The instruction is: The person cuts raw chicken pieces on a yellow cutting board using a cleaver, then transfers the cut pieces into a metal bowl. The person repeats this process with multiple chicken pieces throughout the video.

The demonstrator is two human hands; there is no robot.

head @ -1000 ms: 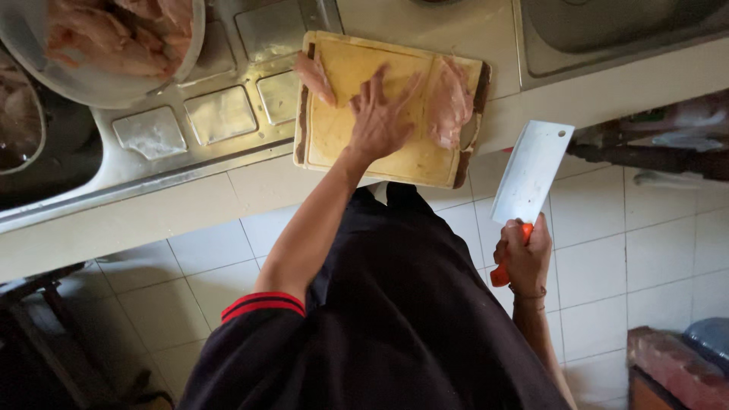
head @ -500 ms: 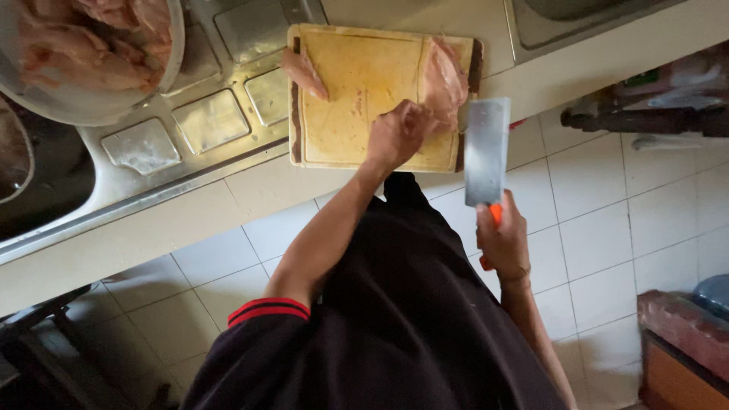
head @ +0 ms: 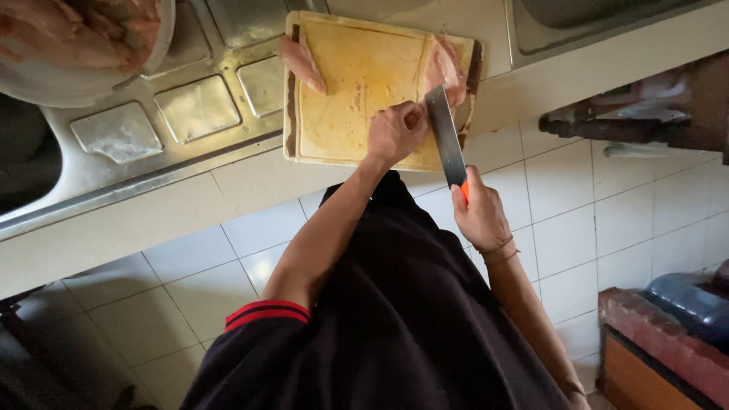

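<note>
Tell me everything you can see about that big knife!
The cleaver has a wide, flat, rectangular blade that looks like grey metal, and an orange handle, mostly hidden in the right hand gripping it. It is seen nearly edge-on, the blade reaching over the near right part of the yellowish cutting board, close to a pale piece of raw meat. The left hand is right beside the blade; contact can't be told.
</note>
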